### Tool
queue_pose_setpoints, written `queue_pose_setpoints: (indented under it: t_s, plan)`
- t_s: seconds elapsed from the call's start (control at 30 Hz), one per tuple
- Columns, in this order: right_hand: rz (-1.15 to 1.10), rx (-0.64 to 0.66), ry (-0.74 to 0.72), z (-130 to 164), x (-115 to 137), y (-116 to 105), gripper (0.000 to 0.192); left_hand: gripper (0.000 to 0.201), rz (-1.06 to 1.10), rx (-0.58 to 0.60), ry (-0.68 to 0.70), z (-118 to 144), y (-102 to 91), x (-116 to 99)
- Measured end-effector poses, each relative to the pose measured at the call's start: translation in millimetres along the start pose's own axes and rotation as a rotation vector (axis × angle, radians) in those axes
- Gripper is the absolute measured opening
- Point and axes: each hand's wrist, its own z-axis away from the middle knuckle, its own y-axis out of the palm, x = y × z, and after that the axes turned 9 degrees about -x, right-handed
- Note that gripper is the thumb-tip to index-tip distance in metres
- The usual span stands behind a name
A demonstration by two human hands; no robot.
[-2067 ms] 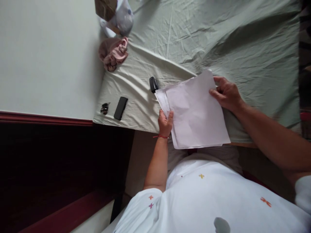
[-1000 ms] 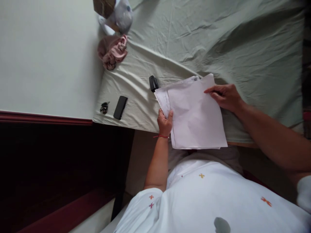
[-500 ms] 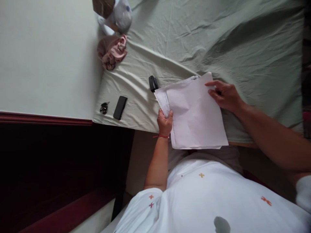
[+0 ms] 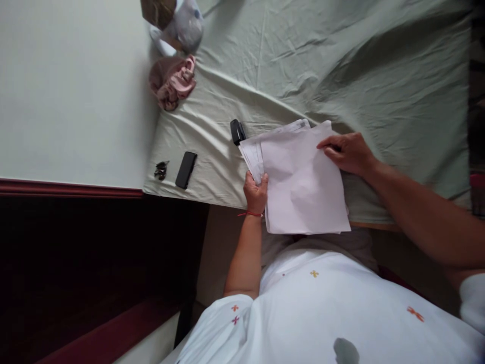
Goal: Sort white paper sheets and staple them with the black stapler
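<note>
A stack of white paper sheets (image 4: pixel 257 154) lies at the front edge of the bed-like, cloth-covered surface, partly overhanging it. My left hand (image 4: pixel 255 193) grips the stack by its left edge, thumb on top and fingers underneath. A blank top sheet (image 4: pixel 299 187) covers most of the stack and is slightly bowed. My right hand (image 4: pixel 346 151) pinches this sheet near its upper right edge, between thumb and index finger. Printed marks show on lower sheets at the left and top edges. Just beyond the stack's upper left corner stands a small black stapler-like object (image 4: pixel 237 132).
On the pale green cloth (image 4: pixel 288 60) lie a black phone (image 4: pixel 186 170) and a bunch of keys (image 4: pixel 161 170). Farther back are a crumpled pink cloth (image 4: pixel 173 83), a clear plastic bag (image 4: pixel 189 28) and a brown box (image 4: pixel 159 12). A white wall (image 4: pixel 76 91) borders the left.
My right hand has moved slightly left and down, its fingers now closed on the top sheet. That sheet's right side has shifted left and bowed. My left hand keeps its grip.
</note>
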Motion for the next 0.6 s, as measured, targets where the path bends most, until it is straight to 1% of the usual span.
queue_pose_setpoints:
  t_s: [0.1, 0.3, 0.4, 0.6]
  plan:
    - [0.016, 0.025, -0.019, 0.3, 0.0, 0.0, 0.032, 0.042, -0.008, 0.003, -0.010, -0.4, 0.0, 1.7]
    - [0.054, 0.013, -0.048, 0.4, -0.4, 3.0, 0.038, 0.041, -0.015, 0.002, 0.002, -0.7, -0.9, 2.3]
    - [0.074, 0.031, -0.061, 0.8, -0.5, 3.1, 0.038, 0.042, -0.022, -0.009, -0.013, -0.1, -0.8, 3.8]
    - [0.124, 0.065, -0.062, 2.4, 4.9, 2.8, 0.040, 0.041, 0.071, -0.043, -0.077, -0.1, -0.6, 8.2]
